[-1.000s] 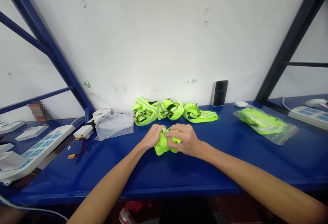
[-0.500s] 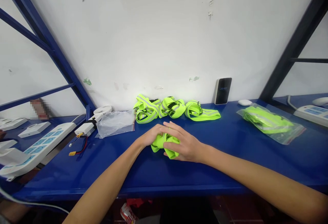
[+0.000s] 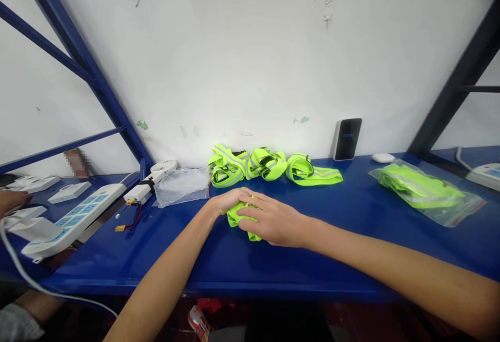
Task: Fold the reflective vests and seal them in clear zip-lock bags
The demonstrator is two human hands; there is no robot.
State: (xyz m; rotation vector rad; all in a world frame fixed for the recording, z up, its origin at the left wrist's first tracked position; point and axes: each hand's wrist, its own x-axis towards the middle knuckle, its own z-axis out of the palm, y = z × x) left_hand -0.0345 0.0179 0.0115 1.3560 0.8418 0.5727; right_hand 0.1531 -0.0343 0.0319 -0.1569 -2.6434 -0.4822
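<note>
A bundled neon-yellow reflective strap [image 3: 235, 216] is held between both my hands just over the blue table. My left hand [image 3: 230, 200] closes round its far left side, its fingers mostly hidden behind the bundle and the other hand. Over the top and right side curl the fingers of my right hand [image 3: 275, 222]. Behind them, by the wall, lie three more neon straps with grey stripes: a looped one [image 3: 228, 167], a bunched one [image 3: 267, 165] and one with a flat tail [image 3: 318, 175].
A clear empty plastic bag [image 3: 182, 186] lies left, near a white fan [image 3: 164, 166] and a battery lead [image 3: 133, 219]. On the right are a bagged strap [image 3: 424, 188], a propped phone [image 3: 347, 138] and a white case [image 3: 383, 158]. Far left, a power strip [image 3: 78, 222] and another person's hand [image 3: 11, 201].
My right hand has shifted left and covers more of the strap bundle. The view has turned slightly left. Another person's hand shows more at the far left.
</note>
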